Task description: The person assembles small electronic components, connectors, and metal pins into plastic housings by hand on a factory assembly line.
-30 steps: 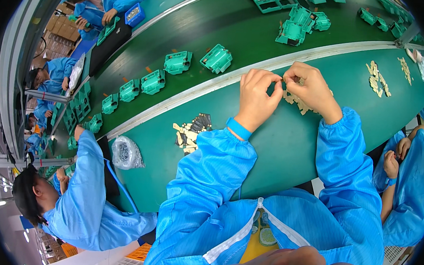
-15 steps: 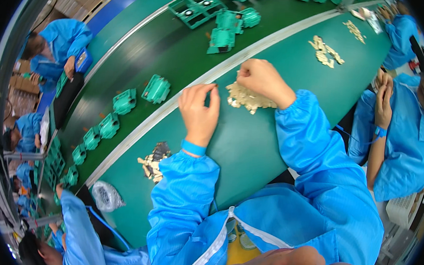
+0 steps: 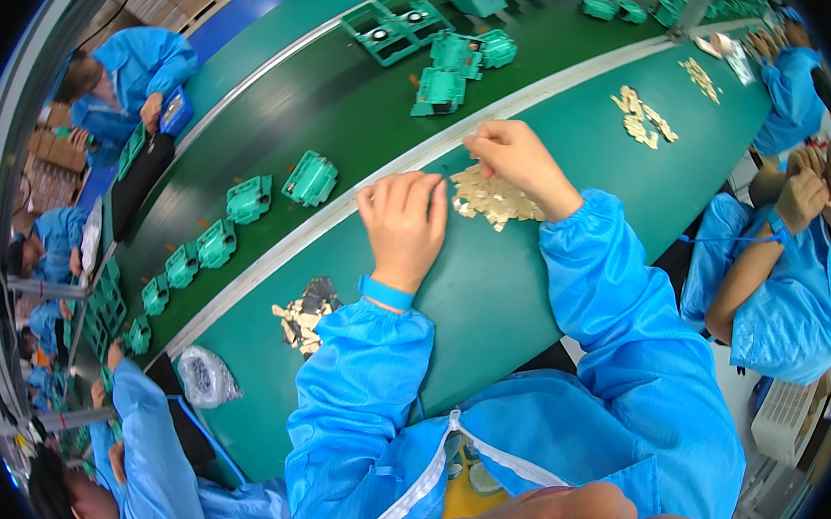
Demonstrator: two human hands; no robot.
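Observation:
On the green bench, a heap of small flat cream-coloured pieces (image 3: 496, 203) lies below my right hand (image 3: 525, 164). That hand is closed in a pinch at the heap's far edge; whatever is between its fingertips is too small to make out. My left hand (image 3: 402, 227), with a blue band on the wrist, is just left of the heap. Its fingers are bent and drawn together with the thumb near them, and the fingertips hide anything they hold. Left of my left forearm lies a smaller pile of cream and dark pieces (image 3: 304, 317).
Beyond a pale rail (image 3: 291, 232), a dark green conveyor carries teal housings (image 3: 311, 179) and a teal frame tray (image 3: 395, 26). A clear plastic bag (image 3: 208, 377) sits at the bench's left. More cream pieces (image 3: 643, 118) lie to the right. Co-workers in blue sit on both sides.
My left hand has shifted slightly right, its thumb now closer to the fingers. My right hand stays pinched over the heap's edge. The co-worker at right has raised their hands.

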